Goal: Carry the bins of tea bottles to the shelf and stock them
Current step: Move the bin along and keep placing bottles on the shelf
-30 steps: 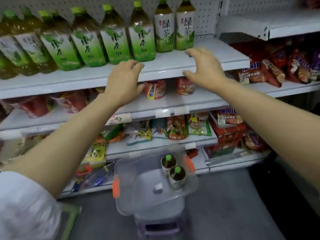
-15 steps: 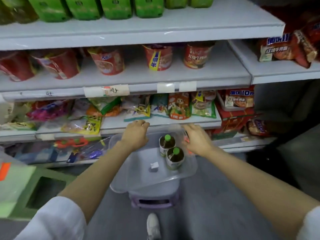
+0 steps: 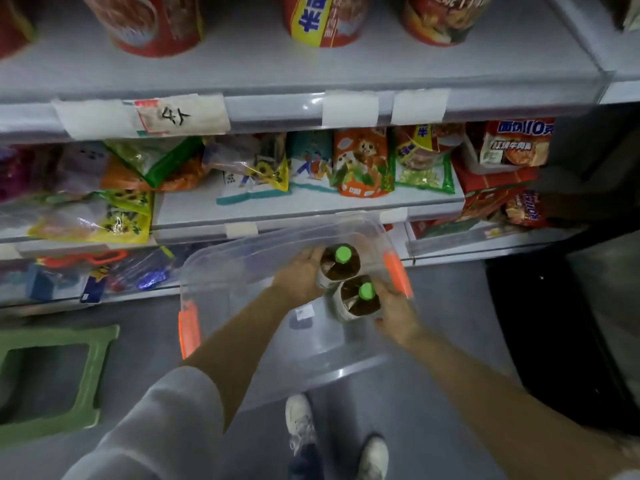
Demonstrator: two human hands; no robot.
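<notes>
A clear plastic bin [image 3: 242,258] with orange latches stands below me in front of the shelf. Two tea bottles with green caps stand upright inside it. My left hand [image 3: 299,277] wraps round the far bottle [image 3: 341,261]. My right hand [image 3: 396,311] wraps round the near bottle [image 3: 362,299]. Both bottles are still down in the bin. The top shelf with the stocked tea bottles is out of view.
White shelves [image 3: 311,102] hold red noodle cups and snack bags directly ahead. A green stool [image 3: 55,375] stands on the floor at left. My feet [image 3: 301,420] are on the grey floor behind the bin. A dark area lies at right.
My hands came down from the top shelf to the bin rim, then reached inside, each closing round a bottle. My view tilted down.
</notes>
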